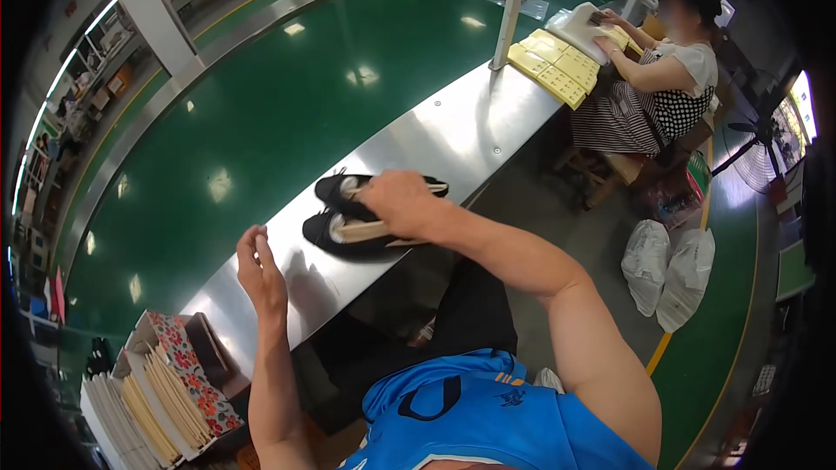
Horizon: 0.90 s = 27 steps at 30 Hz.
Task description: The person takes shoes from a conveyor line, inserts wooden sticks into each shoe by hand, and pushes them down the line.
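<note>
A pair of black flat shoes lies side by side on the metal ledge in front of me. Each has a pale lining, a small bow at the toe and white stuffing inside. My right hand [402, 203] reaches over the pair from the right, its fingers closed on the inner edge of the farther shoe [331, 189]. The nearer shoe [324, 238] rests just below that hand. My left hand [261, 274] is raised over the ledge left of the shoes, fingers up and slightly apart, with nothing visible in it. Its shadow falls on the metal.
A flowered box [187, 357] of upright cards or sheets stands at lower left. The green conveyor belt [235, 122] curves beyond the metal ledge [435, 139]. At right a seated co-worker [670, 70] handles white sheets beside yellow printed sheets [557, 65]. A metal post [512, 9] rises from the ledge.
</note>
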{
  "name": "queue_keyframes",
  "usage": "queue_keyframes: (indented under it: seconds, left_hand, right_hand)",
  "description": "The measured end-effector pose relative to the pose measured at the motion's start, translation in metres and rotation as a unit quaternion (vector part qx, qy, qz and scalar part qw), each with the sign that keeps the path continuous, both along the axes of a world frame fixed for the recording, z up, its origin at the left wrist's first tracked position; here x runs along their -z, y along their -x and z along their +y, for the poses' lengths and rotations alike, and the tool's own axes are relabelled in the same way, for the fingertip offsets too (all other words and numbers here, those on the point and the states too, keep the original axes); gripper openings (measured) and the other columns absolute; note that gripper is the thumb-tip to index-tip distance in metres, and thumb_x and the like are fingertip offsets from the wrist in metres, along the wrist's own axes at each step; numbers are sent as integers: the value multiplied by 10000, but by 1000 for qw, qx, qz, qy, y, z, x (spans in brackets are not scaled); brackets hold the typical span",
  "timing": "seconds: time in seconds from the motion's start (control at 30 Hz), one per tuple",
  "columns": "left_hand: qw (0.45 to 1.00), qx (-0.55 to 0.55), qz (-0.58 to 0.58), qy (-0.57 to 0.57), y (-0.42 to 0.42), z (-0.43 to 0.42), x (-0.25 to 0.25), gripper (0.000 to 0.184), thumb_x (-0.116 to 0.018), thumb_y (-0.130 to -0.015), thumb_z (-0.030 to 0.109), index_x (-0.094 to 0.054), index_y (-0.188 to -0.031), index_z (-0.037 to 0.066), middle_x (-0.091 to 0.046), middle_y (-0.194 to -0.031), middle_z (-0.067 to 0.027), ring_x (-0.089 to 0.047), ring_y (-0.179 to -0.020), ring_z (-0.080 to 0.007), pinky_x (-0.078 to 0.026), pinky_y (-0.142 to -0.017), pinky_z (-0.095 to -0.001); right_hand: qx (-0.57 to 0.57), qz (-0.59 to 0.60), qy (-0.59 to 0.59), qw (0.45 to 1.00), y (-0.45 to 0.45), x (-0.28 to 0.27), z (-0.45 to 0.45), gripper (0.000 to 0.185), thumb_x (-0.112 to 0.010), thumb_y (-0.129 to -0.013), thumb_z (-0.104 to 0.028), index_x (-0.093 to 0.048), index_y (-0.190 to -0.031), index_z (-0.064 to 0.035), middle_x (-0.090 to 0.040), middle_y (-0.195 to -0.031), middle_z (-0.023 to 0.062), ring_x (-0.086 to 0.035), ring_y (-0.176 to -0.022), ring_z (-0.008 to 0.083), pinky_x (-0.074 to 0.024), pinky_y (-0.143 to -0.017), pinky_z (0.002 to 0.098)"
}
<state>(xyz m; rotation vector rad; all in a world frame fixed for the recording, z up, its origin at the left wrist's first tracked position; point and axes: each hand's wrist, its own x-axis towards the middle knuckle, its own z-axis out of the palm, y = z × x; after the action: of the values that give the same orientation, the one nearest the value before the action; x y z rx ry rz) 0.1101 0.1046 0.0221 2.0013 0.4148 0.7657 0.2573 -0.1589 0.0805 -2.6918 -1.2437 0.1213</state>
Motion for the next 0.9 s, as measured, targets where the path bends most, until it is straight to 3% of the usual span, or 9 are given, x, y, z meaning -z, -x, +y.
queue_keyframes:
  seconds: [0.07,0.33,0.43,0.47,0.53,0.6,0.7,0.8,0.9]
  left_hand:
    - [999,-8,33,-11,11,-8,17,333,-593,-1129,181,-627,-1382,-32,-748,-1223,-125,-701,-1083,-180,-553,-918,-316]
    - [996,-6,83,-27,21,-27,37,337,-629,-1062,78,-619,-1371,-56,-765,-1083,-124,-661,-854,-148,-548,-818,-307]
    - [997,-8,65,-30,17,-24,42,316,-633,-1054,63,-633,-1344,-61,-768,-1048,-124,-657,-814,-150,-548,-786,-307]
    - [997,-11,65,-29,16,-24,43,312,-637,-1048,62,-638,-1334,-62,-771,-1040,-131,-656,-796,-160,-550,-775,-318]
    - [998,-11,62,-31,15,-23,43,308,-641,-1042,61,-644,-1324,-62,-774,-1033,-137,-655,-778,-170,-551,-763,-329]
    - [996,-8,79,-36,17,-22,42,294,-638,-1046,56,-645,-1313,-67,-774,-1048,-146,-690,-816,-178,-567,-793,-327]
    - [997,-15,71,-11,18,-24,38,280,-626,-1059,55,-645,-1308,-71,-770,-1059,-157,-734,-903,-193,-586,-851,-323]
    - [998,-18,66,7,18,-24,42,273,-614,-1071,56,-643,-1312,-70,-766,-1075,-161,-755,-977,-205,-595,-897,-323]
    - [998,-13,60,27,15,-24,44,286,-608,-1080,68,-632,-1334,-62,-761,-1072,-156,-750,-982,-201,-596,-894,-324]
  right_hand:
    - [62,-34,20,997,-37,1,-28,185,-749,-855,-145,-806,-1031,-126,-783,-999,128,-761,-1021,359,-614,-859,509]
    - [315,-156,72,933,-195,14,-145,267,-679,-893,-51,-800,-1124,-108,-787,-1077,153,-755,-1072,364,-601,-903,501]
    - [282,-256,-59,923,-185,20,-132,264,-658,-905,-47,-799,-1120,-104,-758,-1125,147,-721,-1109,353,-585,-945,494]
    - [266,-219,-88,935,-175,23,-116,271,-647,-899,-46,-797,-1118,-105,-727,-1161,152,-690,-1131,354,-572,-971,486]
    - [216,-148,-155,953,-147,46,-78,278,-622,-864,-46,-769,-1091,-111,-742,-1058,143,-730,-1060,363,-592,-909,489]
    - [160,-31,-186,969,-111,70,-31,366,-619,-854,-50,-775,-1178,-116,-787,-1170,155,-750,-1115,358,-595,-966,480]
    - [94,45,-266,958,-66,96,27,287,-623,-974,-210,-788,-1181,-98,-786,-1148,157,-733,-1097,384,-578,-945,492]
    - [98,71,-342,932,-42,111,69,259,-618,-1003,-219,-795,-1130,-79,-783,-1080,154,-737,-1008,374,-579,-905,483]
    - [77,14,-335,939,-43,116,73,233,-622,-1000,-221,-792,-1065,-76,-763,-992,146,-731,-972,372,-578,-884,487]
